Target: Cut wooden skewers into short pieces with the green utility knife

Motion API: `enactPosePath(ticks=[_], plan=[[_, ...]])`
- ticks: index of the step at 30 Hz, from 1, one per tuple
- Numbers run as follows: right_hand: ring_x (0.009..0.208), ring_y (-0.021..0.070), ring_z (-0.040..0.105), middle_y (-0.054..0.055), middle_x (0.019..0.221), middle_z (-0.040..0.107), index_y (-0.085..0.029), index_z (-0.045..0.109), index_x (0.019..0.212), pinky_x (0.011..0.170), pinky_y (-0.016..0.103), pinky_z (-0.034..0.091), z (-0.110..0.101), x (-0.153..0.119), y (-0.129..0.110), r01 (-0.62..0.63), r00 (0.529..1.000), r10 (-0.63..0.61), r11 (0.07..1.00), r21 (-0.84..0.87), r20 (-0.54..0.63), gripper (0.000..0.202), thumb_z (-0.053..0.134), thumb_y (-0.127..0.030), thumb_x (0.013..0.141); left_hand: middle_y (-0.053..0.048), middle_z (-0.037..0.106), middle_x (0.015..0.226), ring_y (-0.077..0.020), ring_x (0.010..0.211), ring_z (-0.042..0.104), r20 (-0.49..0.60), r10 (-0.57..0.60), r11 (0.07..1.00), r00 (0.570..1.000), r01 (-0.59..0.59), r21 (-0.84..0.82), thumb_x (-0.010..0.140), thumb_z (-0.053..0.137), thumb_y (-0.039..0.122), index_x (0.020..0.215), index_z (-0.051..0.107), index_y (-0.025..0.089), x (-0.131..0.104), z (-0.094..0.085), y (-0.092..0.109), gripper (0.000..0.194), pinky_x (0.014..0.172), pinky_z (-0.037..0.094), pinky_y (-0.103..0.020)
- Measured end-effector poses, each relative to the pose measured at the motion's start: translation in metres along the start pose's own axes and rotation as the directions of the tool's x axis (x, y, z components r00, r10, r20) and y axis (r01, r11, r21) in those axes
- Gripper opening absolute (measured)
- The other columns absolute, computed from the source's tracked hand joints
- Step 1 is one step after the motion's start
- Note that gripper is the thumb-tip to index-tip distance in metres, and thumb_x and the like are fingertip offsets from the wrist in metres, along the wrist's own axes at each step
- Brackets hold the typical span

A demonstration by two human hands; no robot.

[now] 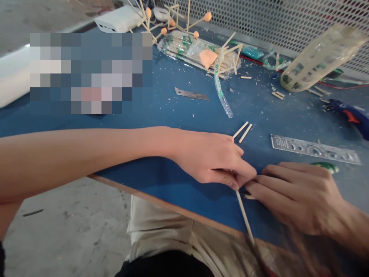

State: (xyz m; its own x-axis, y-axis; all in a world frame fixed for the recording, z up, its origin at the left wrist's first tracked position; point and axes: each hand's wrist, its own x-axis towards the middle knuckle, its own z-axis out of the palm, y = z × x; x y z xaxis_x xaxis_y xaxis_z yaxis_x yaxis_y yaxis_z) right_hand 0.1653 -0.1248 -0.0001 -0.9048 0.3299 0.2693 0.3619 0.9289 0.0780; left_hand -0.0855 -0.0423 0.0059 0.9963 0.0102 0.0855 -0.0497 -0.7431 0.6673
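Observation:
My left hand is closed in a pinch on a thin wooden stick, which slants down past the table's front edge. Just to the right, my right hand is closed with its fingertips close beside the stick. A small dark thing shows at its thumb, too hidden to name. Two short cut stick pieces lie beyond my left knuckles. A clear plastic ruler with cut-out shapes rests past my right hand, and a green object is partly hidden behind that hand.
A loose metal blade lies mid-table by a clear plastic strip. Farther back are a packet of sticks, stick frames with orange blobs, a leaning clear bottle and a blue glue gun. A perforated metal panel borders the table.

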Motion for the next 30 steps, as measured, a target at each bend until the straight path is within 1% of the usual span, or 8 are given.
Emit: enactPosePath(ticks=[5,11,18,20,23,28,30], plan=[[0.07,0.0176,0.062,-0.002,0.084,0.075,-0.021,0.062,0.105,0.063,0.038,0.037,-0.0007,0.0008,-0.0014,-0.02,0.999,0.02,1.0,0.006,0.026,0.016,0.048,-0.015,0.1,0.001,0.074,0.089,-0.018,0.084,0.06,0.016,-0.002,1.0,1.0,0.002,0.001,0.101,0.051,0.029,0.087,0.061,0.027,0.0,-0.0005,0.0006,0.018,0.084,0.038,-0.033],[0.062,0.0169,0.057,-0.002,0.079,0.075,-0.019,0.06,0.103,0.062,0.04,0.038,-0.0023,0.0053,-0.0005,0.009,0.999,-0.008,1.0,0.005,-0.048,0.013,0.048,-0.017,0.101,0.002,0.074,0.089,-0.0171,0.083,0.059,0.007,0.022,0.999,1.0,-0.022,0.027,0.101,0.05,0.026,0.09,0.06,0.027,-0.001,0.0001,0.0007,0.015,0.085,0.038,-0.033],[0.065,0.0163,0.06,-0.003,0.081,0.074,-0.021,0.062,0.103,0.063,0.039,0.038,-0.0001,0.0028,0.0,-0.012,1.0,0.012,1.0,0.002,0.003,0.017,0.046,-0.017,0.101,0.003,0.074,0.088,-0.0171,0.082,0.058,0.012,0.024,1.0,1.0,-0.024,0.016,0.101,0.05,0.027,0.089,0.06,0.027,-0.0017,-0.0007,0.0,0.015,0.085,0.039,-0.033],[0.066,0.0161,0.061,-0.002,0.083,0.075,-0.021,0.063,0.102,0.065,0.038,0.04,-0.0002,0.0027,-0.0001,-0.014,1.0,0.014,1.0,0.012,-0.003,0.017,0.047,-0.017,0.1,0.003,0.074,0.088,-0.0172,0.082,0.059,0.0,0.023,1.0,1.0,-0.023,0.007,0.1,0.052,0.027,0.088,0.061,0.028,-0.0016,-0.0006,0.0,0.015,0.084,0.039,-0.033],[0.066,0.0165,0.061,-0.001,0.081,0.075,-0.02,0.064,0.101,0.065,0.039,0.04,-0.0002,0.0027,-0.0001,-0.006,0.999,0.007,1.0,0.024,-0.033,0.017,0.048,-0.017,0.1,0.003,0.075,0.087,-0.0173,0.082,0.06,-0.015,0.015,1.0,1.0,-0.015,-0.008,0.098,0.055,0.026,0.086,0.062,0.028,-0.0011,0.0,-0.0003,0.015,0.084,0.039,-0.032],[0.067,0.0168,0.062,-0.002,0.087,0.076,-0.022,0.063,0.104,0.065,0.039,0.039,0.0004,0.0022,0.0,-0.013,1.0,0.013,1.0,0.01,0.024,0.017,0.047,-0.018,0.1,0.002,0.075,0.087,-0.0176,0.082,0.06,-0.01,0.023,1.0,1.0,-0.023,0.003,0.099,0.053,0.027,0.086,0.061,0.028,-0.0003,0.0003,-0.0008,0.016,0.083,0.039,-0.033],[0.065,0.0169,0.06,-0.001,0.086,0.076,-0.021,0.062,0.104,0.065,0.04,0.039,0.0001,0.0025,0.0002,-0.005,1.0,0.005,1.0,0.01,0.009,0.016,0.047,-0.018,0.101,0.002,0.074,0.087,-0.0174,0.082,0.059,-0.006,0.032,0.999,0.999,-0.032,0.021,0.101,0.052,0.027,0.087,0.061,0.027,-0.0004,0.0001,-0.0005,0.016,0.083,0.039,-0.033]])
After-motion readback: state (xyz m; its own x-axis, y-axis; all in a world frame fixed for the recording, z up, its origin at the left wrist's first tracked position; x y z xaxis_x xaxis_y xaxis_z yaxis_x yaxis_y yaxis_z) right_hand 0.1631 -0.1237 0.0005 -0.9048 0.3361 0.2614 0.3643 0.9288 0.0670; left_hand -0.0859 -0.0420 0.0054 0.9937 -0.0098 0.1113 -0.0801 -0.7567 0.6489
